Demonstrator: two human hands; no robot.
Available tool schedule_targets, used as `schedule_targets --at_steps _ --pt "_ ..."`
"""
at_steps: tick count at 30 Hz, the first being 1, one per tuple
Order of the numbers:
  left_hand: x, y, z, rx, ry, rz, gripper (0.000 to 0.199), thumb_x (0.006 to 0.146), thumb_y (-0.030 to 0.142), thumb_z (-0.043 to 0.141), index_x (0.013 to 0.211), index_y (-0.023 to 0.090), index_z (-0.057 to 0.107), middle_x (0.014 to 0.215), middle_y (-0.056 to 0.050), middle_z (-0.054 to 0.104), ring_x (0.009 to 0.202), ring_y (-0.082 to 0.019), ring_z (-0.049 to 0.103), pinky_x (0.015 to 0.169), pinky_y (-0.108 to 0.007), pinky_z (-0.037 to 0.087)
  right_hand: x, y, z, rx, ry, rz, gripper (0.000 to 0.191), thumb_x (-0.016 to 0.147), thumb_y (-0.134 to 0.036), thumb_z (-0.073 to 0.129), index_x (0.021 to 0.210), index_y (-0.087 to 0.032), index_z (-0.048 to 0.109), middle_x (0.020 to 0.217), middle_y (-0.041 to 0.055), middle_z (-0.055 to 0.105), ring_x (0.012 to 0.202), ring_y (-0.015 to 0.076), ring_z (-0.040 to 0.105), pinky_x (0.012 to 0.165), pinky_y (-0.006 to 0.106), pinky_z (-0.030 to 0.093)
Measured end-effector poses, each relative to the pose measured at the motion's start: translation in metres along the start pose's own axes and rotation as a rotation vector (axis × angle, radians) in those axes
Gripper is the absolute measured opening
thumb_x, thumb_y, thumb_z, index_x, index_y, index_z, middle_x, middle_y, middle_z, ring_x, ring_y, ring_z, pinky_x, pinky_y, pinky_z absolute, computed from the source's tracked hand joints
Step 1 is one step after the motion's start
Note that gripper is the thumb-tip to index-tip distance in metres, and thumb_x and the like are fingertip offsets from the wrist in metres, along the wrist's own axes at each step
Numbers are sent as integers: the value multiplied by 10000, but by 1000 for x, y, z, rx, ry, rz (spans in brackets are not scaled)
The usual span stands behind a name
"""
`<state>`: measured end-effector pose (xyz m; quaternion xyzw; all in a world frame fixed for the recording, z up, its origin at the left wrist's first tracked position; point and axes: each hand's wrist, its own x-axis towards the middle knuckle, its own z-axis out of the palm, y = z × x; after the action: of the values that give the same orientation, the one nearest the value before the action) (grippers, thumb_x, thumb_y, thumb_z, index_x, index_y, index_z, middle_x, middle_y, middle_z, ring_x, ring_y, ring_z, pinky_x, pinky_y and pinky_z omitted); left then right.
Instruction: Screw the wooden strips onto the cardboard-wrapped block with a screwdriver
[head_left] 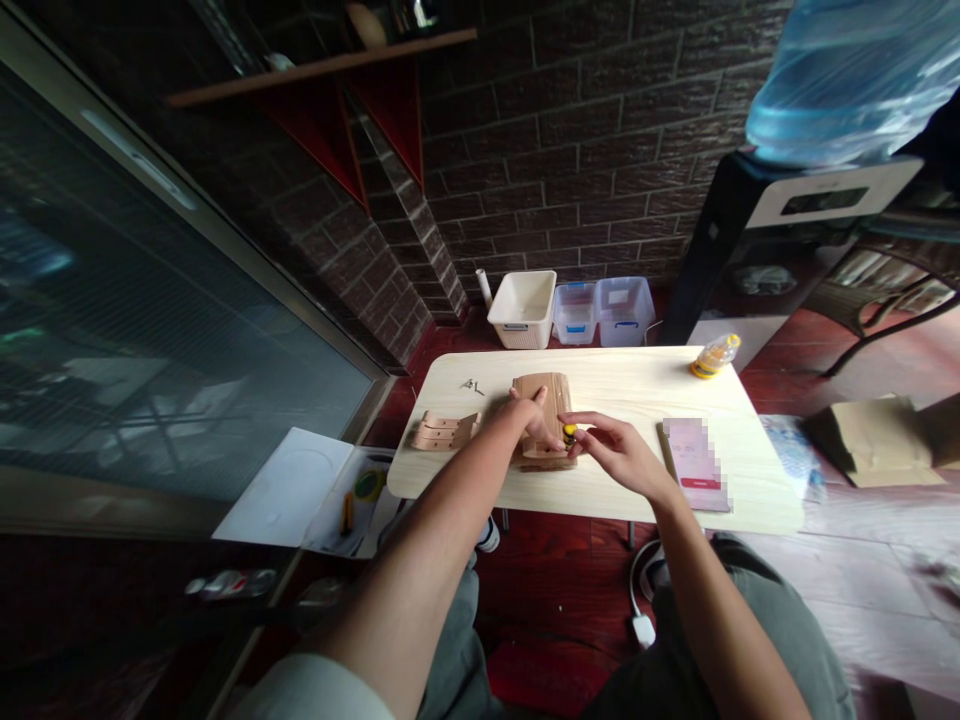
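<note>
A brown wooden block or board lies near the middle of the pale table. My left hand rests across it with fingers spread, the fingertips reaching toward its front right part. From the right, my right hand pinches a small yellow-and-black tool between thumb and fingers, at the block's right edge. The tool's lower end is too small to make out. Left of my forearm sit light wooden pieces with holes. Small metal screws or similar hardware lie behind them.
On the pale table are a yellow-capped bottle and a phone-like slab with a blurred screen. Storage bins stand behind, beside a water dispenser. An open box is at left; a white charger lies below.
</note>
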<state>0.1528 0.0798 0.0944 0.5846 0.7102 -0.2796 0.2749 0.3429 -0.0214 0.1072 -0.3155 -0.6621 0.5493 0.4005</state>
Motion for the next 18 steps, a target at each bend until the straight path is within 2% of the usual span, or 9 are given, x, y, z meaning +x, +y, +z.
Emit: schedule_targets --at_steps 4,9,11,15,18 --pt "-2 0 1 -4 10 3 1614 324 711 860 1514 387 -180 1546 -146 -325 1450 -484 164 1137 -573 328 0 0 -1 6 11 16 434 937 -481 579 1259 -194 631 891 68 735 808 202 705 733 332 569" --pt "-4 0 1 -6 8 5 1640 284 718 863 1512 411 -179 1535 -146 -349 1449 -486 190 1124 -561 354 0 -3 1 37 8 21 398 931 -467 596 1228 -204 626 857 49 720 801 193 705 727 317 575" --pt "-4 0 0 -10 8 9 1644 277 719 864 1514 412 -175 1539 -144 -343 1450 -486 188 1123 -561 357 1 -3 1 33 8 0 385 937 -460 590 1225 -207 631 916 61 718 812 189 700 743 322 577" --pt "-3 1 0 -12 23 30 1605 320 737 847 1530 385 -147 1566 -115 -295 1468 -475 102 1138 -546 347 1 1 0 12 26 -38 387 937 -484 577 1196 -209 661 1168 110 682 848 191 695 807 361 582" --pt "-3 1 1 7 19 27 1597 339 741 840 1528 374 -162 1565 -116 -297 1471 -467 87 1140 -546 343 1 3 -2 20 25 -32 411 935 -496 577 1217 -208 658 1197 116 678 867 202 699 827 385 585"
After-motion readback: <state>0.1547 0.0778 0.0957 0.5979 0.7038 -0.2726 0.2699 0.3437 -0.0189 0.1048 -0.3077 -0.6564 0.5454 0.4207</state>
